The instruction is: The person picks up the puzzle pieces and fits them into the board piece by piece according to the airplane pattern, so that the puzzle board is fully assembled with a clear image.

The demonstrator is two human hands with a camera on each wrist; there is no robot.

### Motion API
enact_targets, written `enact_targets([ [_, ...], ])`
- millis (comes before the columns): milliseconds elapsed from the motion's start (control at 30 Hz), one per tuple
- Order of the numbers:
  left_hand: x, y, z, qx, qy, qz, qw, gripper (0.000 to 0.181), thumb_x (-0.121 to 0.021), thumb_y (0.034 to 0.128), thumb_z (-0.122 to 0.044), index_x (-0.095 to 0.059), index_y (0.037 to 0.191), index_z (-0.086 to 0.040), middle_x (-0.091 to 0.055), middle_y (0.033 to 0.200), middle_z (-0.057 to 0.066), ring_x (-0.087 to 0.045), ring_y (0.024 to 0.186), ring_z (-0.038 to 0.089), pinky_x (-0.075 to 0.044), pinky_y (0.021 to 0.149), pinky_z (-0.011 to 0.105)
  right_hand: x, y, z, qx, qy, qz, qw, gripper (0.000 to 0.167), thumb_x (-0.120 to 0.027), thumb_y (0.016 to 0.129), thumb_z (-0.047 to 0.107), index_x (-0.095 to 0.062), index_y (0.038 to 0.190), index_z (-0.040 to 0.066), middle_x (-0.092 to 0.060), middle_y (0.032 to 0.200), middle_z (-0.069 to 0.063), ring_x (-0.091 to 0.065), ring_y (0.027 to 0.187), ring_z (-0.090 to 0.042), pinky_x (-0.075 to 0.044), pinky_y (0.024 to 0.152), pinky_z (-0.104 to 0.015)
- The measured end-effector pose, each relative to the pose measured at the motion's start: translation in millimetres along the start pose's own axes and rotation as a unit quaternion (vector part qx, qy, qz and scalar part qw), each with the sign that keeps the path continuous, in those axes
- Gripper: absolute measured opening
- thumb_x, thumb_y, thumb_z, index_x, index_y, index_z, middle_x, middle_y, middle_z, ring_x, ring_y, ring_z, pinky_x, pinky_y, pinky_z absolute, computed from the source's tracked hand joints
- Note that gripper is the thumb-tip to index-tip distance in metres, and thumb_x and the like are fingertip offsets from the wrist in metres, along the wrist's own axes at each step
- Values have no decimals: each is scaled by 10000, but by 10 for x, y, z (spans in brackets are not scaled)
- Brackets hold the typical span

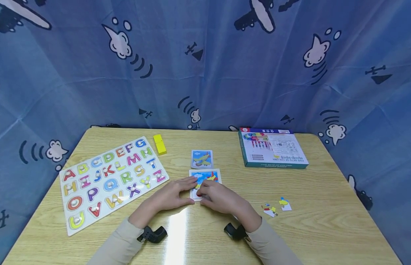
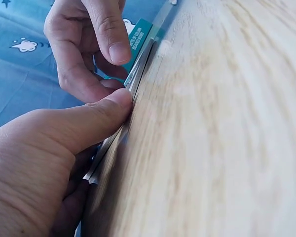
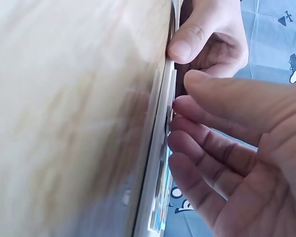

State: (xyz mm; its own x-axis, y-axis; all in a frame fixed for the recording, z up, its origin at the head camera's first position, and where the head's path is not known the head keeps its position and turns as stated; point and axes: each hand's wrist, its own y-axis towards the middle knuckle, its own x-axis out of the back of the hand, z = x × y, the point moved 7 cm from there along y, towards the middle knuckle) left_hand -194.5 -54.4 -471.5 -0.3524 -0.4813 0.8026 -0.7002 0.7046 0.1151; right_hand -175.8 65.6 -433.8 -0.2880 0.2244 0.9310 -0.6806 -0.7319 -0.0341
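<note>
A small jigsaw puzzle (image 1: 208, 174) with a white border and a yellow-and-red airplane picture lies flat on the table. My left hand (image 1: 173, 194) holds its left side, thumb at the near edge and fingers along the upper left. Over the lower part of the picture is my right hand (image 1: 222, 197), its fingertips touching the surface; the right wrist view shows the thumb apart from the fingers and nothing pinched between them. The covered part of the puzzle cannot be seen. Just beyond it lies a matching airplane picture card (image 1: 202, 159).
Loose puzzle pieces (image 1: 270, 210) lie to the right, with another piece (image 1: 285, 204) beside them. A letter board (image 1: 119, 156) with knobbed letters occupies the left. Yellow blocks (image 1: 160, 144) stand behind it. A flat box (image 1: 275, 149) sits at the back right, before a blue curtain (image 1: 205, 66).
</note>
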Motion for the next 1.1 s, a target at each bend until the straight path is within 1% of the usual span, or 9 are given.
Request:
enact_targets([
  [167,14,-19,0,-77,-107,-142,9998,593,-679,868,-370,-517,1362,-85,-450,1457,25,-394,1364,176,-383,1093,383,-9,-1,8,64,17,35,10000,212,-621,917,186,-704,1085,88,-598,1017,3,-562,914,-81,-509,797,-222],
  [333,54,-35,-28,-309,-197,-431,9984,427,-681,878,-307,-631,1253,-109,-565,1348,24,-510,1273,173,-434,1048,373,-14,-2,-1,90,155,21,9998,206,-619,915,170,-703,1083,83,-596,1024,-5,-571,927,-98,-512,806,-236],
  [433,69,-33,-53,-474,-253,-508,9973,352,-677,884,-275,-669,1203,-128,-607,1293,27,-557,1221,162,-462,1019,366,-11,-3,-17,-6,304,60,9995,219,-620,917,185,-702,1095,86,-596,1032,-3,-572,929,-92,-514,809,-232],
  [600,65,-30,-65,-546,-244,-438,9973,309,-668,890,-277,-692,1170,-147,-613,1280,23,-566,1208,144,-473,1006,355,19,-25,-80,-234,613,99,9978,245,-624,915,202,-696,1116,83,-601,1041,1,-579,935,-111,-520,812,-261],
  [733,60,-22,-62,-491,-144,-362,9980,309,-669,889,-290,-698,1162,-151,-606,1290,8,-553,1222,128,-459,1022,342,118,-94,-197,-488,756,-93,9959,253,-617,922,198,-682,1132,74,-605,1083,-24,-578,1076,-198,-512,910,-357],
  [767,60,-20,-65,-489,-103,-347,9981,309,-666,890,-294,-698,1162,-152,-606,1292,6,-551,1224,127,-458,1024,342,152,-119,-225,-511,786,-165,9955,254,-616,923,192,-677,1134,64,-608,1089,-40,-581,1077,-221,-514,905,-377],
  [833,61,-16,-72,-477,-42,-299,9984,304,-662,893,-299,-703,1153,-149,-605,1292,-1,-544,1230,121,-451,1031,336,220,-180,-288,-633,867,-271,9939,255,-614,927,195,-672,1139,66,-611,1099,-55,-582,1066,-230,-517,894,-382],
  [967,64,-14,-93,-490,45,-206,9986,285,-652,900,-303,-716,1124,-137,-607,1287,-5,-537,1238,121,-447,1034,330,331,-325,-406,-857,1006,-431,9903,264,-614,928,200,-668,1151,69,-620,1073,-51,-579,924,-163,-530,793,-320],
  [1100,60,-11,-110,-589,267,-179,9978,284,-641,907,-313,-718,1121,-143,-612,1279,-11,-537,1237,113,-442,1037,310,407,-482,-524,-1133,1041,-558,9865,265,-611,931,211,-667,1151,74,-617,1068,-28,-575,928,-133,-539,803,-314],
])
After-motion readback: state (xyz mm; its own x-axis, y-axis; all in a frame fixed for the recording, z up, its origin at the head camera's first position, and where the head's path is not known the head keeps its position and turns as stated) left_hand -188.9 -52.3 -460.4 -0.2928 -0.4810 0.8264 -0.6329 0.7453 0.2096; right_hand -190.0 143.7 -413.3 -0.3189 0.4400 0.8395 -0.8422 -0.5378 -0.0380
